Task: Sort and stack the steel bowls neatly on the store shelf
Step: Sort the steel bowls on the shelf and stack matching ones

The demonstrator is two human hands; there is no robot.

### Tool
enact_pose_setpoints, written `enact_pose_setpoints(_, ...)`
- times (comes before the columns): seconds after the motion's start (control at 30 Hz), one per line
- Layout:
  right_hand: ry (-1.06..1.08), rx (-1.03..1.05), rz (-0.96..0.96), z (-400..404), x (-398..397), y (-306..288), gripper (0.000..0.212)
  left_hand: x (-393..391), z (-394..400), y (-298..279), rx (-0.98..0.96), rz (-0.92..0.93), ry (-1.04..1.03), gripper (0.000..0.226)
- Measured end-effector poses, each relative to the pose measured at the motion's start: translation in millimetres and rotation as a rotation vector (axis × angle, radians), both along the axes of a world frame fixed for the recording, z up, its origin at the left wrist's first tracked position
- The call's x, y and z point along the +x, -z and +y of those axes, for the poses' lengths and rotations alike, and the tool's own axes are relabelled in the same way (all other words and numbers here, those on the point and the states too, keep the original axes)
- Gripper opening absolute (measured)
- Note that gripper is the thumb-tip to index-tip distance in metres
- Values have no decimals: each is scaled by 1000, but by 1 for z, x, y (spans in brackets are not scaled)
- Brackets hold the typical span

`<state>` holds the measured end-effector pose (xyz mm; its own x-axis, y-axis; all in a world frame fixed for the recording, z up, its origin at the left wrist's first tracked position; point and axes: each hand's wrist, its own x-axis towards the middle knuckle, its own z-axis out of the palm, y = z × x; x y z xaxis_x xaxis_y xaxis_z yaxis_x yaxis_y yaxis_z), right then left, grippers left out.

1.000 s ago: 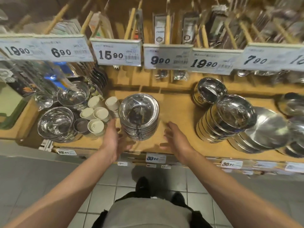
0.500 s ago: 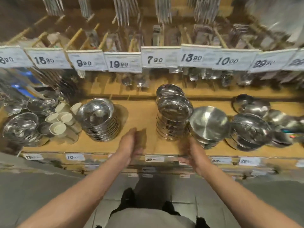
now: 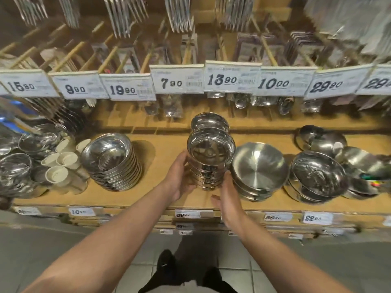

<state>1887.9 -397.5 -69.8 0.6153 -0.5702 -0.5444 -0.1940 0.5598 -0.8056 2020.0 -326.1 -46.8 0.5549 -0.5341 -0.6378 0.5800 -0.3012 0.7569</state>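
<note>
Steel fills a wooden store shelf (image 3: pixel 169 199). At its centre stands a tall stack of small polished steel bowls (image 3: pixel 208 163). A person's left hand (image 3: pixel 179 178) cups the stack's left side, fingers curled round it; the right hand (image 3: pixel 229 193) presses its lower right with fingers nearly straight. They seem to be steadying the stack. Next, likely squaring it beside the wide brushed-steel bowls (image 3: pixel 259 168) just right.
</note>
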Motion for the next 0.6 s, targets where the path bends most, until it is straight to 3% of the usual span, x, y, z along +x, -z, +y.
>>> enact_pose_setpoints(0.13, -5, 16, -38, -3, 3, 4, 40, 3, 1, 5, -27, -1, 12, 57)
enact_pose_setpoints(0.43, -104, -11, -3, 12, 23, 3, 53, 17, 26, 6, -26, 13, -89, 53)
enact_pose_setpoints(0.6, -128, 38, 51, 29, 46, 4, 49, 29, 56, 3, -51, 4, -148, 50)
